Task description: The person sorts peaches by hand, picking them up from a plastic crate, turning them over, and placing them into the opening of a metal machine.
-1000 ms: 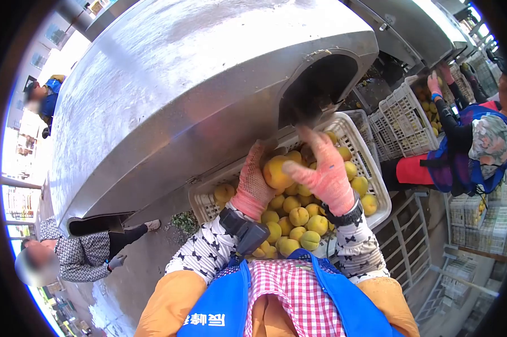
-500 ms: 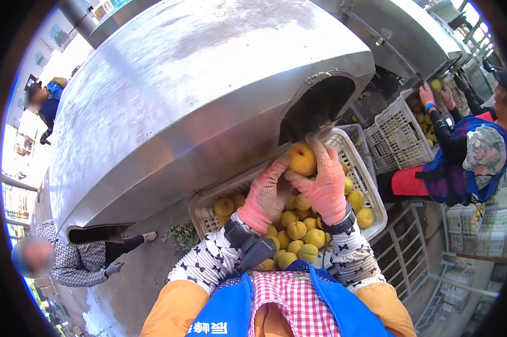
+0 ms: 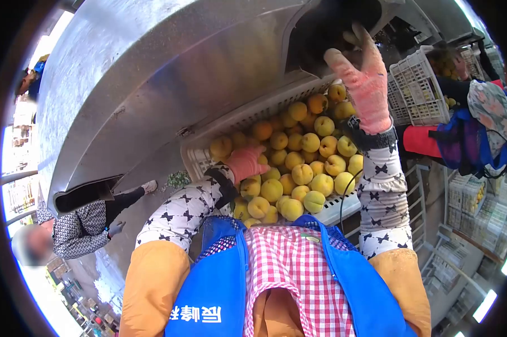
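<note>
"Peaches (image 3: 302,174): state their position."

"Heaped in the white crate (image 3: 193,163) in front of the worker, packed side by side. Colour ranges from yellow-green near the worker's body to orange at the far side."

"Position of the crate?"

"Alongside the metal machine (image 3: 124,112), with its far long side next to the lower edge of the casing. Whether the two touch, I cannot tell from where I stand."

"Left hand (image 3: 245,163): location and grip?"

"Pink-gloved, low over the left part of the crate, on the peaches, fingers directed right. The fingertips are partly hidden, so I cannot tell whether the grip holds a peach."

"Right hand (image 3: 367,81): same two items?"

"Pink-gloved, raised at the dark opening (image 3: 315,39) of the machine. Grip: wide, thumb well apart from the fingers. I cannot tell whether the fingertips are inside the opening or in front of it."

"Surroundings?"

"Right side: a second crate (image 3: 419,84), tilted in my view, near a co-worker (image 3: 452,140) in blue. Left side: another person (image 3: 85,222), well apart from the worker. Leaves (image 3: 179,180) lie near the left end of the first crate."
</note>
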Motion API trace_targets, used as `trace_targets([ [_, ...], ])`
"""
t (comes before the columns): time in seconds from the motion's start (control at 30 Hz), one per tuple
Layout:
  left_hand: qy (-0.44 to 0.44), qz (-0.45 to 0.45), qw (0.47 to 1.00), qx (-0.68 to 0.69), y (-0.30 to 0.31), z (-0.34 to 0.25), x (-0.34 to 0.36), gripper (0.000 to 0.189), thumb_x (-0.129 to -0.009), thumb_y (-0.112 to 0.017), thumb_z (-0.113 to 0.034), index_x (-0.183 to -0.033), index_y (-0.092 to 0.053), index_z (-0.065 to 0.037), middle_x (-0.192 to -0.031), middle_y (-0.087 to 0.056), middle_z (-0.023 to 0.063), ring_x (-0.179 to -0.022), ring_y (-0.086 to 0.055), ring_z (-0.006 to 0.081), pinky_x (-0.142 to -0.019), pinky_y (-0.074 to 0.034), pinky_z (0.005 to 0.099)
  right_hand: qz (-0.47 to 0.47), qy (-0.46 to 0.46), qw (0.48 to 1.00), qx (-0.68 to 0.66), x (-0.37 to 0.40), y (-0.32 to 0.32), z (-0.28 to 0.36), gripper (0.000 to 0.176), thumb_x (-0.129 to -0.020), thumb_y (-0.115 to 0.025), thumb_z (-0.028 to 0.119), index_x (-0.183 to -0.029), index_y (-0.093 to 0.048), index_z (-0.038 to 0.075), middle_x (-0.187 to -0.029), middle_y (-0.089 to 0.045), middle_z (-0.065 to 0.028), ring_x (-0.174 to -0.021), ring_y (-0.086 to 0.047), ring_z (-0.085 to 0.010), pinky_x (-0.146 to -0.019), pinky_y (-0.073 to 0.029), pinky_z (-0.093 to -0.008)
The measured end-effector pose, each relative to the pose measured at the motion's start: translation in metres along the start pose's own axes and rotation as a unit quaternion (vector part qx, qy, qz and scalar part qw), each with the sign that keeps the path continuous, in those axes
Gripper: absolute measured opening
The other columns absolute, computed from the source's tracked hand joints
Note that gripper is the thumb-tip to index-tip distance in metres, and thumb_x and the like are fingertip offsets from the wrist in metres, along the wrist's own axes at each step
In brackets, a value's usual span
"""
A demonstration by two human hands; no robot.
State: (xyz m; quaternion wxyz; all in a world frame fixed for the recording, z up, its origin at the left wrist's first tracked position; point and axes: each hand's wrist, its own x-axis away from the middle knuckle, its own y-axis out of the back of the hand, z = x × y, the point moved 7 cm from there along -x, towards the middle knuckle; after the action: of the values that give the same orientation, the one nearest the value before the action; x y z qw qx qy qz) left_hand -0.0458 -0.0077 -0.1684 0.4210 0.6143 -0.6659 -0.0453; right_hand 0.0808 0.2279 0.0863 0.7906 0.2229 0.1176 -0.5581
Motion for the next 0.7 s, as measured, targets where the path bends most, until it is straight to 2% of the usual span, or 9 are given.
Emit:
trace_targets([
  [0.07,0.037,0.131,0.974,-0.179,-0.031,0.012,-0.005,0.077,-0.077,-0.073,-0.053,-0.136,-0.055,-0.007,-0.134,-0.055,0.0226,-0.125,-0.053,0.0381,-0.102,-0.045,0.0441,0.093,-0.016,0.99,0.104,0.035,0.013,-0.037,0.051,-0.081,-0.079,0.023,-0.122,-0.063,-0.002,-0.107,-0.069,-0.0137,-0.092,-0.067,-0.0247,-0.085,-0.052,-0.0344],
  [0.13,0.058,0.116,0.983,-0.132,-0.031,0.012,-0.01,0.08,-0.075,-0.074,-0.052,-0.138,-0.053,-0.008,-0.136,-0.053,0.024,-0.125,-0.053,0.0391,-0.102,-0.045,0.0446,0.251,-0.165,0.949,0.093,0.093,0.007,-0.078,0.049,-0.083,-0.076,0.025,-0.124,-0.063,0.002,-0.112,-0.069,-0.0154,-0.1,-0.067,-0.0275,-0.087,-0.052,-0.0366],
  [0.2,0.08,0.104,0.987,-0.089,-0.037,0.013,-0.012,0.082,-0.074,-0.075,-0.051,-0.14,-0.051,-0.008,-0.138,-0.05,0.0255,-0.124,-0.053,0.0401,-0.102,-0.046,0.045,0.481,-0.168,0.817,0.271,0.146,-0.009,-0.111,0.049,-0.082,-0.074,0.034,-0.121,-0.066,0.005,-0.111,-0.07,-0.0167,-0.105,-0.068,-0.0305,-0.089,-0.053,-0.0386],
  [0.33,0.097,0.071,0.978,-0.17,-0.046,0.003,-0.018,0.076,-0.074,-0.073,-0.054,-0.134,-0.057,-0.01,-0.136,-0.051,0.0244,-0.119,-0.056,0.0404,-0.1,-0.047,0.0453,0.708,-0.15,0.546,0.423,0.225,-0.055,-0.119,0.059,-0.075,-0.075,0.046,-0.115,-0.067,0.004,-0.106,-0.07,-0.0175,-0.099,-0.068,-0.0342,-0.087,-0.054,-0.0414],
  [0.43,0.067,0.061,0.979,-0.182,-0.045,0.002,-0.012,0.072,-0.075,-0.071,-0.055,-0.132,-0.059,-0.011,-0.137,-0.051,0.0226,-0.116,-0.057,0.0404,-0.098,-0.047,0.0455,0.743,-0.157,0.481,0.438,0.248,-0.077,-0.136,0.063,-0.071,-0.076,0.046,-0.118,-0.066,0.005,-0.113,-0.067,-0.0214,-0.105,-0.066,-0.0355,-0.089,-0.053,-0.0428],
  [0.47,0.028,0.053,0.983,-0.173,-0.04,-0.002,-0.018,0.07,-0.076,-0.07,-0.056,-0.13,-0.06,-0.012,-0.138,-0.05,0.0215,-0.116,-0.057,0.0404,-0.098,-0.047,0.0459,0.731,-0.157,0.493,0.445,0.239,-0.075,-0.136,0.063,-0.071,-0.076,0.046,-0.118,-0.066,0.005,-0.113,-0.067,-0.0214,-0.105,-0.066,-0.0355,-0.089,-0.053,-0.0428],
  [0.53,0.032,0.108,0.967,-0.229,-0.046,-0.006,-0.02,0.071,-0.079,-0.066,-0.059,-0.133,-0.059,-0.014,-0.142,-0.047,0.0201,-0.121,-0.052,0.0417,-0.101,-0.044,0.0474,0.658,-0.145,0.627,0.392,0.218,-0.071,-0.119,0.065,-0.068,-0.078,0.042,-0.12,-0.064,0.005,-0.12,-0.062,-0.0248,-0.112,-0.062,-0.037,-0.093,-0.051,-0.0427],
  [0.63,0.046,0.123,0.963,-0.235,-0.056,0.019,-0.031,0.077,-0.078,-0.065,-0.063,-0.137,-0.056,-0.014,-0.144,-0.045,0.0206,-0.125,-0.052,0.0402,-0.102,-0.044,0.0457,0.404,-0.121,0.882,0.209,0.142,-0.039,-0.059,0.07,-0.062,-0.079,0.033,-0.124,-0.059,0.005,-0.117,-0.057,-0.0232,-0.114,-0.056,-0.041,-0.099,-0.047,-0.0453],
  [0.7,0.046,0.125,0.962,-0.238,-0.055,0.013,-0.033,0.079,-0.078,-0.065,-0.065,-0.137,-0.055,-0.014,-0.144,-0.045,0.0209,-0.126,-0.051,0.0389,-0.103,-0.044,0.0449,0.231,-0.019,0.952,0.199,0.081,-0.011,-0.014,0.07,-0.063,-0.08,0.025,-0.126,-0.058,0.008,-0.119,-0.056,-0.0228,-0.114,-0.054,-0.0412,-0.099,-0.046,-0.0463],
])
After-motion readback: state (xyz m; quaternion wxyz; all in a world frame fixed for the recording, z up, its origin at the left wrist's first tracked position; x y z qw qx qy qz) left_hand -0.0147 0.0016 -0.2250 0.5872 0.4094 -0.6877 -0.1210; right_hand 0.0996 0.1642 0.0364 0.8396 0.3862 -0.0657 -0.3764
